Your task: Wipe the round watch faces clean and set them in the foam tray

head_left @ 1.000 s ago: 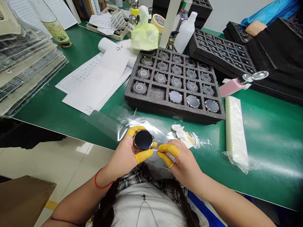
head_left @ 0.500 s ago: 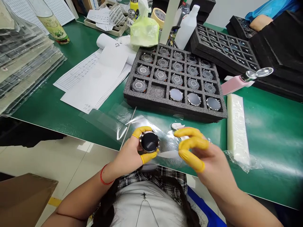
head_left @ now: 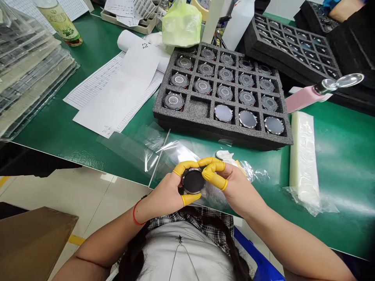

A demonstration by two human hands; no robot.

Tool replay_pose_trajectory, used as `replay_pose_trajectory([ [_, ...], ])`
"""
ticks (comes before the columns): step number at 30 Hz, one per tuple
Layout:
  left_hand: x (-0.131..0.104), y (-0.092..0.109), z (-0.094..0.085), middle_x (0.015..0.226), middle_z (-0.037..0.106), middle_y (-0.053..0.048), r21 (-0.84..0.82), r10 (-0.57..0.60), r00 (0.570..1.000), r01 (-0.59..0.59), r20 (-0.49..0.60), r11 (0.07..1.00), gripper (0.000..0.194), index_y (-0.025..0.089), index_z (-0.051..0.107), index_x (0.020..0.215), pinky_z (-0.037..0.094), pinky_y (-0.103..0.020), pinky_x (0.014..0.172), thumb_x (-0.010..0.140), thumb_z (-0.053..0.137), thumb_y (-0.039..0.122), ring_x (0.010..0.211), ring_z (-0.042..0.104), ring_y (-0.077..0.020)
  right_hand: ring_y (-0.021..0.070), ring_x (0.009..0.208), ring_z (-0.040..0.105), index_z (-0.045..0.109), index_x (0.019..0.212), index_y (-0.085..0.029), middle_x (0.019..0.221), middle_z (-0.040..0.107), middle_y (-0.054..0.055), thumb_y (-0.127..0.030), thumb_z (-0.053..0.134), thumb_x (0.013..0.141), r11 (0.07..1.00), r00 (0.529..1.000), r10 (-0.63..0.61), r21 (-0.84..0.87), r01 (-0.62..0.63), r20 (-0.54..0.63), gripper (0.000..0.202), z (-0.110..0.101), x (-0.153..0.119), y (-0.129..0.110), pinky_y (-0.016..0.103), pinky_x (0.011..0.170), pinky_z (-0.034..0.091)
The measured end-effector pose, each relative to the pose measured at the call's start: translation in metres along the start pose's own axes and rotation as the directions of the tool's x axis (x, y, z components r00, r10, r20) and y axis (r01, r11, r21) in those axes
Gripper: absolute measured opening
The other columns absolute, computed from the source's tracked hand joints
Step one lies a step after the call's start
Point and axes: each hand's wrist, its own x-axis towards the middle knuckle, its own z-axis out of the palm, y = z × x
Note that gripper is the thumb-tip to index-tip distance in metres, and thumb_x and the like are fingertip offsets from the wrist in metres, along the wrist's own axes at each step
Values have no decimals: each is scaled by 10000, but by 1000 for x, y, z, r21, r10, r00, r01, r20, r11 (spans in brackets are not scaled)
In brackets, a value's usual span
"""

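At the lower centre of the frame, just above the near edge of the green table (head_left: 336, 156), both hands meet around one round watch case (head_left: 193, 181) with a dark glass face. The left hand (head_left: 164, 197) carries it: the fingers (head_left: 182, 167), in yellow rubber cots, are pinching the case at its rim, one cot on the upper edge and one below it. The right hand (head_left: 234, 187) comes from the right side, and its fingers (head_left: 215, 177), also in yellow cots, are curled and pressed together against the upper right edge of the case, touching the rim and perhaps the glass.

Under the hands lie clear plastic films (head_left: 152, 150), and small white pieces (head_left: 224, 155) lie just beside the right hand. Above them, in the middle of the frame, stands a grey foam tray (head_left: 202, 123) with more watch cases; one cell in the front row holds nothing. A long pack of white material (head_left: 303, 156) lies at the right, and sheets of paper (head_left: 123, 93) at the left.

The risks, as I judge them: the case is held only at its rim and over the table edge, so a weak pinch could let it slip to the floor. If a cot slides on the glass, it may leave a mark. The loose films below could also stick to the fingers and be pulled along.
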Motion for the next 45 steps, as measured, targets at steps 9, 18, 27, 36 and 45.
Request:
replay_pose_trajectory([
  [9, 2, -3, -1, 1096, 659, -40, 31, 10, 1000, -10, -8, 999, 535, 273, 485, 1244, 554, -311, 809, 773, 738, 261, 875, 671, -188, 192, 900, 659, 649, 681, -211, 1047, 688, 41, -433, 753, 745, 999, 1000, -17, -42, 18, 16, 253, -4, 2, 4, 340, 806, 557],
  [18, 2, -2, -1, 1093, 664, -26, 45, 1, 1000, -2, 10, 999, 537, 300, 471, 1251, 553, -323, 823, 784, 735, 273, 902, 681, -196, 184, 896, 643, 663, 694, -213, 1024, 680, 41, -392, 764, 732, 1000, 1000, -14, -22, 14, 9, 209, -4, 3, 5, 339, 827, 543],
  [27, 2, -3, -2, 1086, 672, -28, 48, -13, 1000, 12, 17, 999, 542, 296, 459, 1248, 556, -330, 832, 786, 741, 285, 903, 695, -201, 180, 905, 625, 668, 702, -214, 1024, 665, 35, -369, 762, 742, 1000, 1000, -16, -12, 16, 19, 186, -4, 3, 6, 346, 865, 511],
  [36, 1, -4, -4, 1105, 678, -8, 33, -40, 998, 39, 40, 999, 560, 326, 431, 1264, 556, -345, 854, 794, 731, 271, 929, 708, -205, 149, 925, 594, 676, 701, -215, 1038, 629, 16, -366, 792, 731, 998, 999, 35, 43, -36, 31, 193, -5, 2, 5, 284, 867, 475],
  [45, 1, -6, -3, 1091, 684, -2, 18, -48, 998, 48, 48, 999, 558, 331, 422, 1261, 564, -351, 839, 797, 724, 262, 909, 715, -206, 151, 921, 589, 667, 684, -219, 1028, 622, 11, -341, 775, 750, 999, 999, 24, 37, -25, 35, 176, -4, 1, 5, 293, 854, 477],
])
